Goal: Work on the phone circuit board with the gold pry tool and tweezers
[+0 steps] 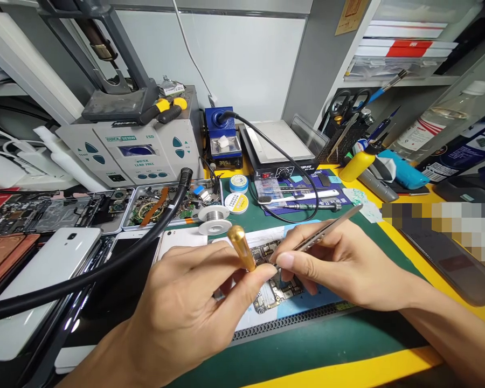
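Observation:
Pinched between thumb and fingers of my left hand [202,296] is a gold-handled tool [241,248]; its round end points up and its working tip is hidden. My right hand [339,264] grips metal tweezers [323,231], held slanting with the back end up to the right. The tweezer tips are covered by my fingers. Both hands meet over a phone circuit board [285,290], which lies on a blue and white repair mat [315,304]. Parts of the board are hidden beneath my fingers.
A thick black hose [105,269] crosses the left side above several phones. Behind stand a hot air station [133,151], a soldering iron stand [222,134] and a heating plate [278,145]. A solder spool [214,221] sits just beyond my left hand. A yellow bottle [358,161] stands right.

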Demonstrator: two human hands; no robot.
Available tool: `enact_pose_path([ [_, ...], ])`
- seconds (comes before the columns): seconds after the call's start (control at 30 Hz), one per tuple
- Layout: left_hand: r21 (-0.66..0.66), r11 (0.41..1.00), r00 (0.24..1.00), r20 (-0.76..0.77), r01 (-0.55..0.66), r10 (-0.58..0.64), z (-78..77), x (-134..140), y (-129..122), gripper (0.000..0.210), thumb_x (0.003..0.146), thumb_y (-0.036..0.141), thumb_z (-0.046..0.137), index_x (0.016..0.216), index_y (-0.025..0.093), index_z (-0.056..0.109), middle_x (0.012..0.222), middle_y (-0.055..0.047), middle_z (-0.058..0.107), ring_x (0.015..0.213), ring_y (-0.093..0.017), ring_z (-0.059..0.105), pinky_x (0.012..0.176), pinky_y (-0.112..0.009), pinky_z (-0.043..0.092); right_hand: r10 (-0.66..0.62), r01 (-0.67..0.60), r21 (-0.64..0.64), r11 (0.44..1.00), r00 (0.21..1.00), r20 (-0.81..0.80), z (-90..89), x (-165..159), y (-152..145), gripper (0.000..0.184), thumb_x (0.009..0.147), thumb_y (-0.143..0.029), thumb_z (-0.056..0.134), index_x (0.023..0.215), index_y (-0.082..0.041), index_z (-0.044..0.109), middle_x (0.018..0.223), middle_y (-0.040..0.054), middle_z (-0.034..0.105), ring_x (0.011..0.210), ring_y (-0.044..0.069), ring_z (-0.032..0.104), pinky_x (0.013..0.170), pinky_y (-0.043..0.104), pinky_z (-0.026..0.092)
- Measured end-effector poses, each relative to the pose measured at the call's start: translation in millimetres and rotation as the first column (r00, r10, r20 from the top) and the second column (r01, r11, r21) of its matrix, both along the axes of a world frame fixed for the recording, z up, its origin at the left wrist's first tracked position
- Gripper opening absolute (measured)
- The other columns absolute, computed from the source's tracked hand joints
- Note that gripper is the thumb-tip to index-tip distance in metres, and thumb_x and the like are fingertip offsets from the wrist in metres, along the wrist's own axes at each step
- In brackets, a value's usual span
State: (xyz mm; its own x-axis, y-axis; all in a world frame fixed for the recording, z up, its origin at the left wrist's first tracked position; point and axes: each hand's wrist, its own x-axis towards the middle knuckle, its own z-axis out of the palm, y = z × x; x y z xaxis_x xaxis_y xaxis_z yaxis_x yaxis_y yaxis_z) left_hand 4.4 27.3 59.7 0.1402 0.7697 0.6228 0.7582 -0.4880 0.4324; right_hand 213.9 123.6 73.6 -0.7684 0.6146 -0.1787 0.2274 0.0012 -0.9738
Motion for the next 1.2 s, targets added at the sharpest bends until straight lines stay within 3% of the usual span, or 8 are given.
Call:
enact_pose_path([
  [0.23,0.024,1.0,1.0,0.016,0.02,-0.02,0.7,2.1,5.1,0.02,0.089,0.019,0.072,0.075,0.021,0.057,0.07,0.006,0.066,0.061,-0.006,0.062,0.054,-0.019,0.048,-0.001,0.0,0.031,1.0,1.0,0.004,-1.6,0.2,0.6,0.025,0.093,-0.039,0.071,0.087,-0.015,0.07,0.064,-0.0004,0.06,0.051,0.011,0.052,0.046,0.024,0.037],
  [0.6,0.027,0.997,0.996,0.051,-0.072,0.071,-4.2,2.5,5.8,0.012,0.088,0.027,0.075,0.087,0.024,0.063,0.066,0.01,0.065,0.054,-0.003,0.059,0.053,-0.015,0.046,-0.018,0.017,0.023,1.0,1.0,0.016,-0.3,0.8,-0.3,0.025,0.091,-0.041,0.071,0.088,-0.017,0.071,0.06,-0.0027,0.055,0.05,0.011,0.049,0.045,0.024,0.036],
  [0.77,0.007,0.995,0.993,0.061,-0.104,0.104,-2.4,3.3,5.0,0.015,0.089,0.028,0.074,0.084,0.023,0.061,0.063,0.011,0.063,0.054,-0.001,0.057,0.054,-0.013,0.045,-0.008,0.008,0.018,1.0,1.0,0.016,-3.2,2.2,0.5,0.024,0.092,-0.041,0.071,0.089,-0.018,0.071,0.062,-0.0019,0.056,0.05,0.011,0.049,0.045,0.024,0.036],
  [1.2,0.008,0.996,0.994,0.068,-0.088,0.087,-4.8,3.0,4.8,0.015,0.089,0.027,0.074,0.083,0.022,0.061,0.063,0.011,0.062,0.053,-0.001,0.056,0.054,-0.013,0.044,-0.012,0.012,0.025,1.0,1.0,0.02,-1.5,0.0,0.3,0.025,0.092,-0.042,0.071,0.088,-0.018,0.071,0.06,-0.0026,0.056,0.05,0.01,0.048,0.045,0.023,0.037],
])
